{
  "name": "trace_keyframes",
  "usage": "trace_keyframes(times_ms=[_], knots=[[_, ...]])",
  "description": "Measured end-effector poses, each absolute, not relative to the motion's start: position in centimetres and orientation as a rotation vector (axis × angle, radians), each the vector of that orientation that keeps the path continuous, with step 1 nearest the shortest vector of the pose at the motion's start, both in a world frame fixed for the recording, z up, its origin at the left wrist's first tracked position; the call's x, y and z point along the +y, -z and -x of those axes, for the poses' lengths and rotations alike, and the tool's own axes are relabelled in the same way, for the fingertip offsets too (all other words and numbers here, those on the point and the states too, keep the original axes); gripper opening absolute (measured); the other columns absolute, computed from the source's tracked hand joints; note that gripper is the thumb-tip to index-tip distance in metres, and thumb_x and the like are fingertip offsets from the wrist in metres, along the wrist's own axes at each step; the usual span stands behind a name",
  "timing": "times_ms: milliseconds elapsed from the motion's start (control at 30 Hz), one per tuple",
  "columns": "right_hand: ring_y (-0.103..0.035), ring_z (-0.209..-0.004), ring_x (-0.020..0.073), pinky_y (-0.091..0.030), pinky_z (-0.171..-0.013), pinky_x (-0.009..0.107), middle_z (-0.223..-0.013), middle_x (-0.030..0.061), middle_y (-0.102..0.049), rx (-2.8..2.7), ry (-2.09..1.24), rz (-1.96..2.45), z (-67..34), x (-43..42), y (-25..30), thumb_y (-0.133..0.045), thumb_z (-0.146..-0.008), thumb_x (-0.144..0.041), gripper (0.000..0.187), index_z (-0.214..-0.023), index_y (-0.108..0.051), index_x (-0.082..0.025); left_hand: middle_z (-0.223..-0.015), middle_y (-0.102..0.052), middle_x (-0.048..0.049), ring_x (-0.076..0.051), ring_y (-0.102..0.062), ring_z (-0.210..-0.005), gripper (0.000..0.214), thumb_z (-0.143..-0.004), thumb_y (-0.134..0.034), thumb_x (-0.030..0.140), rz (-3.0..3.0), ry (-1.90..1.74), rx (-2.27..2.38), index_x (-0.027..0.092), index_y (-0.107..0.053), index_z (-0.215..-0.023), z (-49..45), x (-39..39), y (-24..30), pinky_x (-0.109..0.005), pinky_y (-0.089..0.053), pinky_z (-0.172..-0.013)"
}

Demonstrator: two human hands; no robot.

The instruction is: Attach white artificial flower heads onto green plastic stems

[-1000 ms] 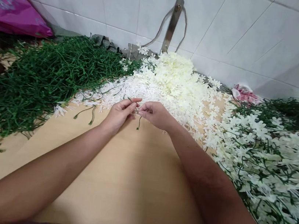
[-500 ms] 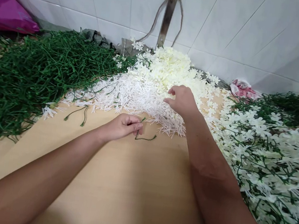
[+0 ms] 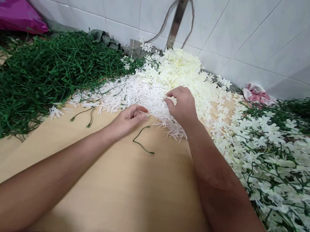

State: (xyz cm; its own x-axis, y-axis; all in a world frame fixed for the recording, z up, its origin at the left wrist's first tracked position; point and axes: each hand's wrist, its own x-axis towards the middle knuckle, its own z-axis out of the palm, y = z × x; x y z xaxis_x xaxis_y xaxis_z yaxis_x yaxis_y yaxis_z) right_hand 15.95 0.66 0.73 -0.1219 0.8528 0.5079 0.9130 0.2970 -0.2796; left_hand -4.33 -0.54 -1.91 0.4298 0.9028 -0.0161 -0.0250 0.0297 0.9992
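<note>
My left hand [image 3: 132, 118] is at the front edge of a heap of thin white flower stamens [image 3: 123, 92], its thumb and index finger brought together. Whatever lies between those fingertips is too small to make out. Just below them, a bent green artificial stem [image 3: 139, 143] lies loose on the board. My right hand [image 3: 182, 103] hovers over the stamens beside a mound of pale yellow-white petal pieces [image 3: 179, 67]. Its thumb and index finger curve into a pinch, with a pale patch showing between them; I cannot tell if it is held.
A large pile of green stems [image 3: 55, 67] covers the left side. Finished white flowers on stems [image 3: 286, 169] are heaped at right. A metal bracket [image 3: 179, 17] stands against the tiled wall. A pink bag [image 3: 14, 8] sits far left, and a crumpled cloth [image 3: 257, 95] lies behind.
My left hand has let go of the green stem, which now lies on the board, and has moved up to the stamens. My right hand has shifted slightly left, its fingertips closer together.
</note>
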Motion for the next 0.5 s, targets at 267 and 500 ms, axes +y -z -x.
trace_keyframes(times_ms=[267,500], knots=[[-0.047,-0.091,0.0234,-0.04,-0.082,0.037,-0.092,0.012,-0.059,-2.443,0.168,1.282,-11.3,-1.0,-0.7,-0.048,-0.086,-0.015,0.014,-0.083,-0.061,-0.014,-0.055,-0.053,0.0061,-0.004,-0.044,-0.044,0.037,-0.059,-0.08,0.038,-1.095,-1.016,0.877,0.016,-0.054,-0.074,4.4,0.1,2.0,-0.017,-0.034,-0.042],[-0.051,-0.095,0.0251,-0.041,-0.085,0.038,-0.098,0.0141,-0.06,-2.107,0.066,1.731,-12.5,0.9,-0.6,-0.06,-0.082,-0.023,0.019,-0.098,-0.06,-0.012,-0.049,-0.056,0.0047,-0.006,-0.05,-0.044,0.017,-0.068,-0.072,0.017,-1.039,-1.027,0.917,0.014,-0.056,-0.073,4.0,0.4,2.3,-0.015,-0.039,-0.042]])
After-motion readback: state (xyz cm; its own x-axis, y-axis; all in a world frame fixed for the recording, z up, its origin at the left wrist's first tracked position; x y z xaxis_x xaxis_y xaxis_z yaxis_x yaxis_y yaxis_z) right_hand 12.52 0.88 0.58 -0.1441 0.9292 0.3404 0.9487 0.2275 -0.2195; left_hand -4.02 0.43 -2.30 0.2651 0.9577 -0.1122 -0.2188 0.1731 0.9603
